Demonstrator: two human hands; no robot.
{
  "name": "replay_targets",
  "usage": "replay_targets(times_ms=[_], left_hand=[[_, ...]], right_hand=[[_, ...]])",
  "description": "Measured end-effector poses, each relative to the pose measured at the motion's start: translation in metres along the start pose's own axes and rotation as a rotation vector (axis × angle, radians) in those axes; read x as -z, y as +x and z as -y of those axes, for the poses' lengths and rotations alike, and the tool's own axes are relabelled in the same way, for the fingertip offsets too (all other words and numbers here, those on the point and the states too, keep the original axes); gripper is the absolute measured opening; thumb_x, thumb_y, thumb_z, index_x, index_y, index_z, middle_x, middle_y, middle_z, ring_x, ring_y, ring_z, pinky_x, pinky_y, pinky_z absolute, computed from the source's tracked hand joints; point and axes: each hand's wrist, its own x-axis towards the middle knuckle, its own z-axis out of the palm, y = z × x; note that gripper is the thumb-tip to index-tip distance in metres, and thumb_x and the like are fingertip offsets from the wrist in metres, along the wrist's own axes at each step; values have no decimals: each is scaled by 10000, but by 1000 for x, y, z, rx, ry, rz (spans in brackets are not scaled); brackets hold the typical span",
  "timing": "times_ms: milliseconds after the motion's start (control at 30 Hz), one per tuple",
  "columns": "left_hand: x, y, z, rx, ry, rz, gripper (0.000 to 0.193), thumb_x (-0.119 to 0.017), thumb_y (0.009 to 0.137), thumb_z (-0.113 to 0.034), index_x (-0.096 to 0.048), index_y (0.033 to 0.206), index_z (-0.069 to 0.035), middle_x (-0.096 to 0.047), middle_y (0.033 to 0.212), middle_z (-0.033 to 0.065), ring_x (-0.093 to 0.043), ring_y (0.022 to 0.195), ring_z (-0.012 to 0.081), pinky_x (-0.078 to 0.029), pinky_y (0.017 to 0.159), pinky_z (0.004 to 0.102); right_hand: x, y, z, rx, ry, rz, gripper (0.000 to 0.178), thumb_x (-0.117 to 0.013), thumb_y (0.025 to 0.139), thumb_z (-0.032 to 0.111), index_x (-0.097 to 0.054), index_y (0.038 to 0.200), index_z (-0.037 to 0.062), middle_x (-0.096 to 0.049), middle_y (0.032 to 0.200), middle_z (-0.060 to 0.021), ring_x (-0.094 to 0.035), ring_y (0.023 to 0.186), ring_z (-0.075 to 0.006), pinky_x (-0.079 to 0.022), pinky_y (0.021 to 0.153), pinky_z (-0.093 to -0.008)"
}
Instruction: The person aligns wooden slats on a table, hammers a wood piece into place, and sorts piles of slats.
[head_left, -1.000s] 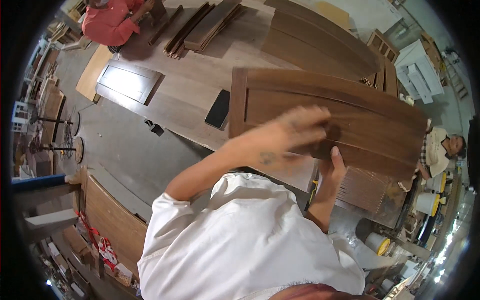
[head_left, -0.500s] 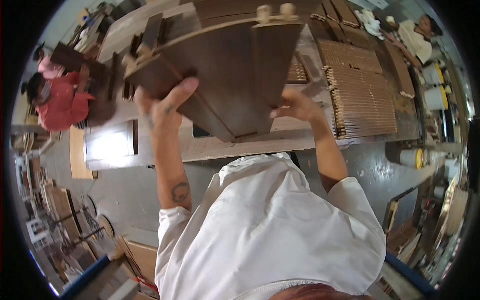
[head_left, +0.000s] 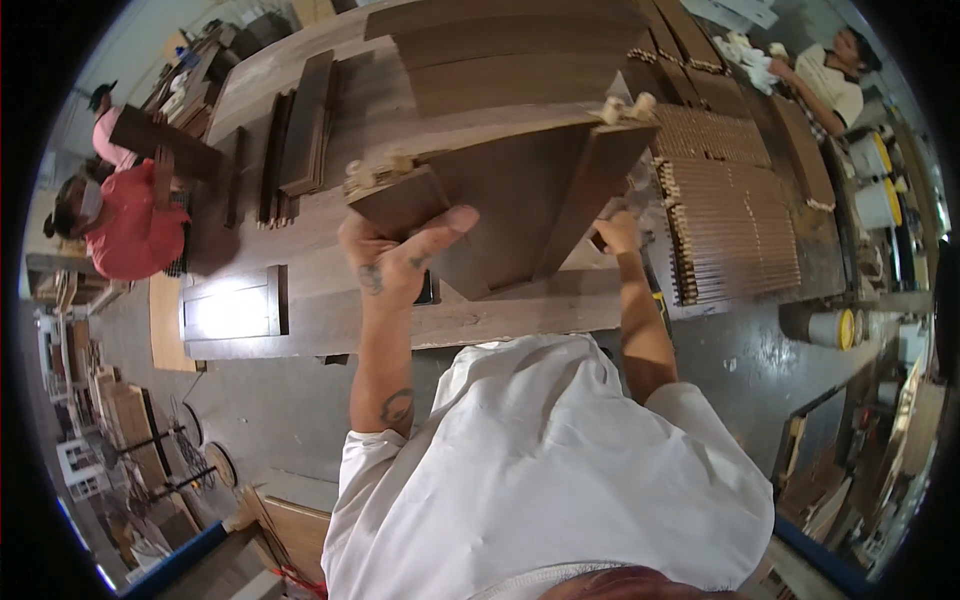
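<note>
A dark brown framed wooden panel, like a cabinet door, is held up tilted over the workbench. Pale, knob-like wooden ends stick out at its two far corners. My left hand grips the panel's left side piece, thumb on the face and fingers hidden underneath. To the right of the panel, my right hand is off it, fingers curled around a small dark thing that I cannot make out. Part of a black flat object shows on the bench beside my left wrist.
Stacks of brown slats with pale ends lie on the right. Dark boards lie at the far left, larger panels at the back. A framed panel reflects light near left. People stand at left and far right.
The panel has moved right and lower in view, with my left hand still on it. My right hand has let go of its right edge and curled closed beside it.
</note>
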Motion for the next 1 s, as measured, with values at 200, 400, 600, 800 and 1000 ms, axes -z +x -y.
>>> replay_targets(times_ms=[200, 400, 600, 800, 1000], left_hand=[[-7, 16, -2, 68, 156, 24, 281, -802, 676, 12, -665, 917, 54, -690, 817, 99, -642, 720, 138, -531, 674, 260], [-32, 27, 2, 5, 71, 32, 345, -833, 624, -15, -666, 922, 35, -670, 873, 68, -623, 771, 150, -501, 730, 271], [-53, 28, 10, 37, 107, 84, 277, -837, 666, -19, -648, 868, -2, -628, 788, 5, -569, 710, 90, -468, 645, 223], [-42, 18, 10, 77, 134, 117, 295, -849, 669, -40, -653, 884, 12, -640, 779, 10, -573, 692, 91, -473, 640, 221], [-39, 13, 14, 23, 126, 90, 281, -850, 663, -37, -663, 866, 16, -657, 785, 23, -585, 692, 97, -480, 643, 222]], right_hand=[[69, -107, 4, 390, 1314, 79, 505, -638, 750, 158, -488, 1206, 2, -623, 962, -166, -664, 761, -257, -575, 636, -370], [196, -193, 117, 1203, 1212, 77, 436, -512, 971, 318, -432, 1299, 41, -598, 1091, -124, -619, 797, -236, -522, 634, -361], [236, -215, 207, 1753, 1031, 336, 504, -370, 1018, 323, -329, 1380, -25, -525, 931, -94, -566, 748, -198, -504, 624, -307], [229, -220, 218, 1714, 945, 445, 553, -347, 1024, 284, -208, 1461, -24, -515, 896, -86, -527, 704, -162, -466, 589, -277], [231, -231, 220, 1631, 869, 381, 472, -538, 965, 259, -414, 1296, -53, -608, 853, -107, -611, 683, -162, -507, 575, -282]])
